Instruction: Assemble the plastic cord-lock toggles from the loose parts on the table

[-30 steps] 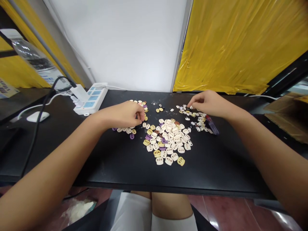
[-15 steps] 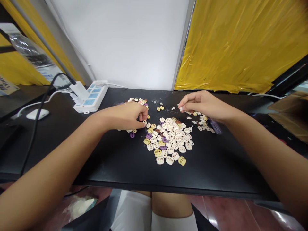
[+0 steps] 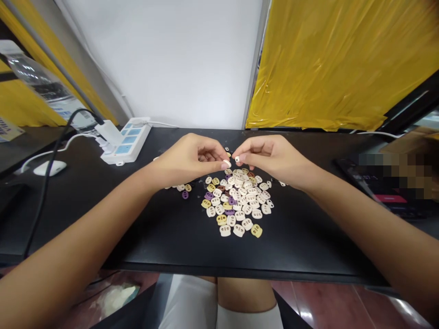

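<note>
Above the middle of the black table, my left hand (image 3: 190, 157) pinches a cream oval two-hole cord stopper (image 3: 226, 163) between thumb and fingertips. Facing it, a short gap away, my right hand (image 3: 276, 157) holds a smaller white piece with a dark hole (image 3: 237, 159), also in a pinch. Just below both hands spreads a pile of two-hole cord stoppers (image 3: 245, 194), mostly cream, with some yellow, purple and brown ones. More stoppers, including a purple one (image 3: 185, 195), lie under and beside my left wrist, partly hidden. My right hand covers most of the small pieces behind it.
A white power strip (image 3: 128, 144) with plugs and cables stands at the back left, near a white oval case (image 3: 50, 167) and a water bottle (image 3: 48, 87). To the right lies a dark device with a lit screen (image 3: 387, 198). The table's front edge (image 3: 240, 273) runs above my lap.
My right hand has moved left from the small pieces, carrying a white one. My left hand has shifted right and up with a cream stopper, so the two hands now nearly meet.
</note>
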`<state>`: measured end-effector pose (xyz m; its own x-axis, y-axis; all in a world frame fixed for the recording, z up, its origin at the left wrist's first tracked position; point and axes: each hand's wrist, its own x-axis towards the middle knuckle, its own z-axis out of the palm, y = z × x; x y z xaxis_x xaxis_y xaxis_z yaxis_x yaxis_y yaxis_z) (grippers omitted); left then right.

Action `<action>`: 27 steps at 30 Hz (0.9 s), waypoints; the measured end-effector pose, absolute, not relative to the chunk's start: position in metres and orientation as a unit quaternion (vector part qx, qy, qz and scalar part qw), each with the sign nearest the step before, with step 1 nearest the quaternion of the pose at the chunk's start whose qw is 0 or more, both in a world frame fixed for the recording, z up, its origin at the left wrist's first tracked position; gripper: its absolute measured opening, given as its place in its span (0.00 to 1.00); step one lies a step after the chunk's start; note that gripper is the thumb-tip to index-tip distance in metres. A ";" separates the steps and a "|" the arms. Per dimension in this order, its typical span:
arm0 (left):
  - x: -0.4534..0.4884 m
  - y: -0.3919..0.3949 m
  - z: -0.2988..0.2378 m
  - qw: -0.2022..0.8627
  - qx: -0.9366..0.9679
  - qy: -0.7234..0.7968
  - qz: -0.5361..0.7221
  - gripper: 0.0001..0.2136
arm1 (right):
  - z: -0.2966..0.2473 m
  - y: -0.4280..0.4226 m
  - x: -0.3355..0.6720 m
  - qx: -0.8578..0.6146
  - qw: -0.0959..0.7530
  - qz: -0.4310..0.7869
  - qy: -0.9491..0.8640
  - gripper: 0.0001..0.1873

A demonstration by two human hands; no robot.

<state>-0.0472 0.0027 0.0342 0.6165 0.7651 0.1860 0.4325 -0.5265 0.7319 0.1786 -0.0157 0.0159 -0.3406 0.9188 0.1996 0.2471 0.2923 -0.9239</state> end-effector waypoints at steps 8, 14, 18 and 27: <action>-0.032 -0.001 0.016 0.392 0.764 0.374 0.351 0.08 | 0.006 -0.015 0.172 -0.439 0.460 0.388 -0.668 0.02; -0.028 -0.002 0.013 0.384 0.752 0.385 0.373 0.10 | 0.006 -0.017 0.169 -0.435 0.471 0.357 -0.679 0.03; -0.027 -0.003 0.011 0.369 0.754 0.388 0.380 0.11 | 0.004 -0.019 0.167 -0.437 0.488 0.332 -0.678 0.05; -0.025 -0.004 0.009 0.368 0.747 0.382 0.401 0.11 | -0.001 -0.021 0.164 -0.407 0.536 0.329 -0.663 0.06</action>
<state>-0.0249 -0.0039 0.0085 0.3866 0.8659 0.3174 0.2758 -0.4369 0.8562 0.1643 -0.0211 -0.0007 -0.0950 0.8919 0.4421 0.1870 0.4522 -0.8721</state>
